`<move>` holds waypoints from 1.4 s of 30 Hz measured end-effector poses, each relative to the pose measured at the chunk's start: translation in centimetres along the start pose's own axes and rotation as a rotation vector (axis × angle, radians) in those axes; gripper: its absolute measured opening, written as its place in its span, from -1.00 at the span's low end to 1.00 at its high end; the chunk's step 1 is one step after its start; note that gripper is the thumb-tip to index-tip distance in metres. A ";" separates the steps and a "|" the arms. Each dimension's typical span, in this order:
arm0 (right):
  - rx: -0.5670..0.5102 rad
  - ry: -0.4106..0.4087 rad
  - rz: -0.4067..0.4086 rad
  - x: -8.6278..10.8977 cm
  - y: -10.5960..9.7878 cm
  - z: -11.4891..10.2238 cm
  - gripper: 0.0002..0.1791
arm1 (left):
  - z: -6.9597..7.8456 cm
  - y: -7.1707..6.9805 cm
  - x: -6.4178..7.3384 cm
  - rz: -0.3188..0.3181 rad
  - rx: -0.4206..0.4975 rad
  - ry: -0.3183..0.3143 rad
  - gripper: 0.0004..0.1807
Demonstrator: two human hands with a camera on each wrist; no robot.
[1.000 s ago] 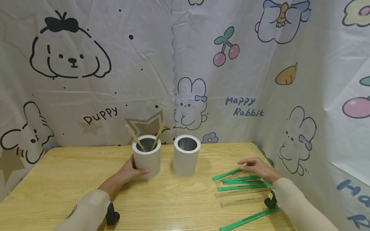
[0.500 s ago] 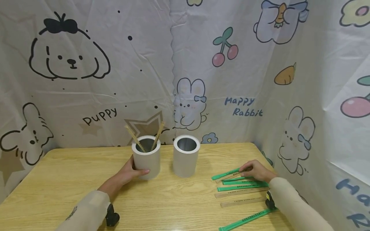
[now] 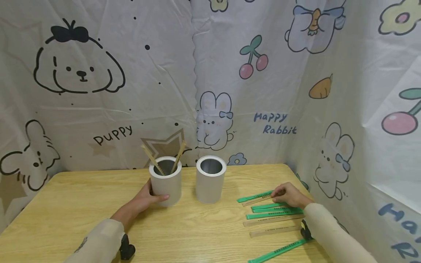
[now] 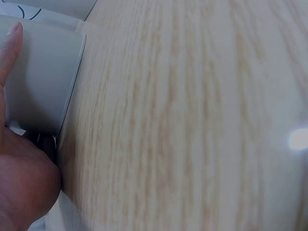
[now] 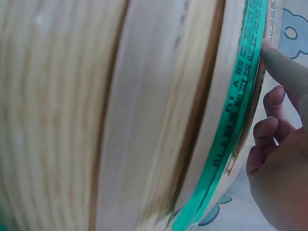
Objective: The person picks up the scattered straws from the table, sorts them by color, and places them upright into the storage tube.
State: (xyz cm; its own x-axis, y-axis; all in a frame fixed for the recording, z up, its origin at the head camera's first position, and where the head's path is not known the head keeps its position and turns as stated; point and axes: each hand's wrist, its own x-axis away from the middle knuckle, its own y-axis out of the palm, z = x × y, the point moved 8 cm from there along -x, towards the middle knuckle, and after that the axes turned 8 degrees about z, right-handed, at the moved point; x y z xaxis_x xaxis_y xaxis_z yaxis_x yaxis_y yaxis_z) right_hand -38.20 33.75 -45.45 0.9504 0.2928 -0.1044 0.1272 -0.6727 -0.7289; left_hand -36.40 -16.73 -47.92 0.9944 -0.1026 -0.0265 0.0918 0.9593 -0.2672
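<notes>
Left grip (image 3: pixel 144 197) curled round left cup (image 3: pixel 166 187) on surface (image 3: pixel 197 230), probably rigid, best held by its sides; right grip (image 3: pixel 291 194) at right end of brown stick (image 3: pixel 254 201), cannot tell if pinching. Brown stick lies between green sticks (image 3: pixel 252 197); likely light, bendy; pinch mid-length.

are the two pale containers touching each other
Apart: the head view shows a strip of table between the left container and the right container.
</notes>
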 end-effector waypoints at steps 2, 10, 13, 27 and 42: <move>-0.008 -0.002 0.001 -0.1 0.2 0.1 -0.82 | -0.1 0.0 0.1 -0.001 0.009 -0.002 0.20; -0.058 0.072 -0.008 -0.9 0.6 0.6 -0.76 | -0.1 -0.1 0.0 0.001 0.009 0.000 0.20; -0.044 0.082 -0.034 -1.2 0.7 0.6 -0.79 | 0.0 -0.2 0.0 0.004 -0.002 -0.008 0.20; -0.022 0.098 0.036 -1.2 -0.1 -0.2 -0.87 | 0.1 -0.3 0.2 0.001 -0.008 -0.009 0.19; -0.930 -0.111 0.221 -2.9 -1.5 -22.0 -0.74 | -0.2 -0.4 0.0 0.002 0.010 0.003 0.21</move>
State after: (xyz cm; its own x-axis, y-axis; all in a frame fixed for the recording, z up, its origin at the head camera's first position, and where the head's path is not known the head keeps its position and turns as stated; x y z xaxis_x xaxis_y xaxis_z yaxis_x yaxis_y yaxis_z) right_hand -34.94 18.94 -29.18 0.9538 0.1254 -0.2732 0.1679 -0.9761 0.1379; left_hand -36.51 -17.21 -48.03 0.9944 -0.1016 -0.0294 0.0907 0.9619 -0.2578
